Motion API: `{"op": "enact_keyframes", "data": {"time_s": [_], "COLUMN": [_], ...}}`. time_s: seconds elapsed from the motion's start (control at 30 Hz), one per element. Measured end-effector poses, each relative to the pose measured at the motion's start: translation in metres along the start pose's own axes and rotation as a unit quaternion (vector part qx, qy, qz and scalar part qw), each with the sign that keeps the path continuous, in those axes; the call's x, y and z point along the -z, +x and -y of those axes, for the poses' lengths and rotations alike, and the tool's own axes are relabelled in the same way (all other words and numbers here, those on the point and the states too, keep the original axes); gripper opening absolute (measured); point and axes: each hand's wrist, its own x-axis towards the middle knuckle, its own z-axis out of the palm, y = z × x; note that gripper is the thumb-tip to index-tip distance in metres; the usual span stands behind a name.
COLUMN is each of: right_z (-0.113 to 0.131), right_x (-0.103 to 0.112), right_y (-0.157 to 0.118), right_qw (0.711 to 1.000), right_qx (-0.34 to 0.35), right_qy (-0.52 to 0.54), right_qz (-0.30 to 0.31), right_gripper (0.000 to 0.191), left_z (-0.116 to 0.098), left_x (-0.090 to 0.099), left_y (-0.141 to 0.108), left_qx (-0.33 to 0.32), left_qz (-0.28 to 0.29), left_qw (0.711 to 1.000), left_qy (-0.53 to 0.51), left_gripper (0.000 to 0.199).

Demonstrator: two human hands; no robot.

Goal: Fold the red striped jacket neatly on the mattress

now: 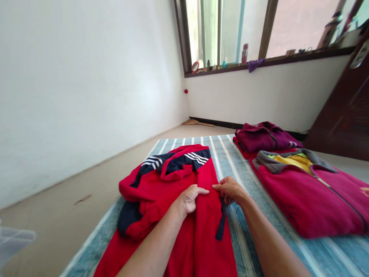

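Observation:
A red jacket with navy shoulder panels and white stripes lies front-down or partly folded in front of me; I cannot tell which side is up. My left hand grips a folded red strip of it, thumb stretched on top and the other fingers tucked beneath. At the strip's right edge, my right hand pinches the cloth, its fingers curled and partly hidden. A dark navy strap-like piece hangs below that hand along the edge. Both forearms cover part of the lower jacket.
The jacket lies on a blue striped sheet. To the right are a folded crimson jacket with a grey collar and a folded purple jacket. A broom lies by the wall. Bottles and a mirror line the windowsill.

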Motion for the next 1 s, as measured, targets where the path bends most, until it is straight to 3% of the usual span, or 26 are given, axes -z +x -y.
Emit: {"op": "enact_keyframes", "data": {"time_s": [0.5, 0.77, 1.0], "right_z": [-0.012, -0.011, -0.012], "right_x": [-0.011, -0.002, -0.003], "right_y": [-0.001, -0.008, -0.005], "right_qw": [0.997, 0.998, 0.999], "right_qx": [0.009, 0.013, 0.011], "right_qy": [0.027, 0.053, 0.052], "right_qz": [-0.066, -0.007, -0.011], "right_gripper": [0.028, 0.027, 0.026], "left_z": [0.002, 0.001, 0.002], "left_x": [0.003, 0.003, -0.001], "left_y": [0.001, 0.002, -0.003], "left_qx": [-0.014, -0.004, -0.025], "left_qz": [0.013, 0.016, 0.011], "left_qw": [1.000, 1.000, 1.000], "left_qy": [0.018, -0.003, 0.002], "left_gripper": [0.022, 0.021, 0.015]}}
